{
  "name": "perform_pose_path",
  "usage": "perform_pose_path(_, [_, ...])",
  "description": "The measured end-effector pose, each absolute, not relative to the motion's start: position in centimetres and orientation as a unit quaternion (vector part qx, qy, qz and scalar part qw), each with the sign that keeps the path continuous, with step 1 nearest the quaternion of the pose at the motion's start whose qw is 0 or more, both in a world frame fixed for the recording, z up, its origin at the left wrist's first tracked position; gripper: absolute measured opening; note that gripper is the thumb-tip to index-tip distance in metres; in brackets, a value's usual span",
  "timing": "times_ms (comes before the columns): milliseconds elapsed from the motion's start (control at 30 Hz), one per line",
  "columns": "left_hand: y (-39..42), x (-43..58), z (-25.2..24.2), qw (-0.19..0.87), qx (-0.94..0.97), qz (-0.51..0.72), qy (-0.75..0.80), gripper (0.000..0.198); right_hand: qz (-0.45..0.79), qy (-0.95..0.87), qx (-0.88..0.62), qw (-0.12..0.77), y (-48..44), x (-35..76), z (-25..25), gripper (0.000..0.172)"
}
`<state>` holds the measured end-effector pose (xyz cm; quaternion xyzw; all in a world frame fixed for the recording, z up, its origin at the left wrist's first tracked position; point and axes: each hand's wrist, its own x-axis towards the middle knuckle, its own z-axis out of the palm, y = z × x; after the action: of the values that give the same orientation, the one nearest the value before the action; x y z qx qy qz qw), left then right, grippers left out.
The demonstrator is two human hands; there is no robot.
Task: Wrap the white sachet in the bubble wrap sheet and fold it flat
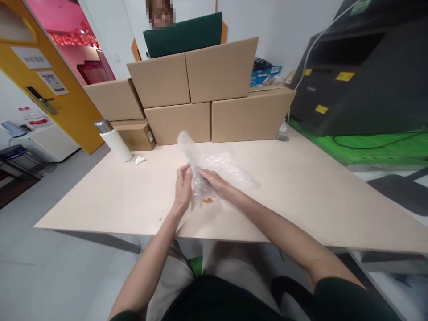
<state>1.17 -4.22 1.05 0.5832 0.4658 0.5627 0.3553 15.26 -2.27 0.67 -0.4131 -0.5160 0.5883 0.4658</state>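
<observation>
Both my hands meet over the middle of the pale table (301,196) and hold a clear plastic bag (187,147) upright between them. My left hand (183,187) grips the bag's left side with fingers closed on the film. My right hand (212,180) pinches its right side. A small orange thing (207,200) shows at the bag's bottom, near the tabletop. More crumpled clear plastic (234,169) lies flat on the table just right of my hands.
Stacked cardboard boxes (200,93) line the table's far edge, with a person behind them. A white flask with a metal cap (115,141) and a small white scrap (139,159) stand at the far left. A black machine (361,76) sits at right, a yellow door (63,89) at left.
</observation>
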Motion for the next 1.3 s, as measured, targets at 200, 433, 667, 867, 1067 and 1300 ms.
perform_pose_path(200, [-2.7,6.8,-0.4,0.268,0.737,0.457,0.418,0.045,0.592,-0.438,-0.438,0.517,-2.5,21.0,-0.5,0.045])
perform_pose_path(433, [-2.5,10.2,-2.0,0.164,0.812,0.266,0.493,0.044,0.184,-0.628,-0.625,0.425,-2.0,26.4,-1.8,0.032])
perform_pose_path(667, [-2.2,10.1,-2.8,0.151,0.811,0.268,0.497,0.044,0.453,-0.468,-0.573,0.498,-0.1,25.6,-1.3,0.022])
perform_pose_path(867, [-2.3,9.4,-3.0,0.16,0.814,0.303,0.469,0.045,0.674,-0.305,-0.439,0.509,0.3,23.6,0.6,0.02])
perform_pose_path(1067, [-2.2,6.5,-3.4,0.268,0.808,0.388,0.354,0.051,0.683,-0.312,-0.436,0.496,-0.1,22.6,1.0,0.011])
perform_pose_path(1300, [-2.5,2.3,0.9,0.176,0.859,0.334,0.345,0.046,0.691,-0.4,-0.412,0.438,-2.3,22.5,1.9,0.025])
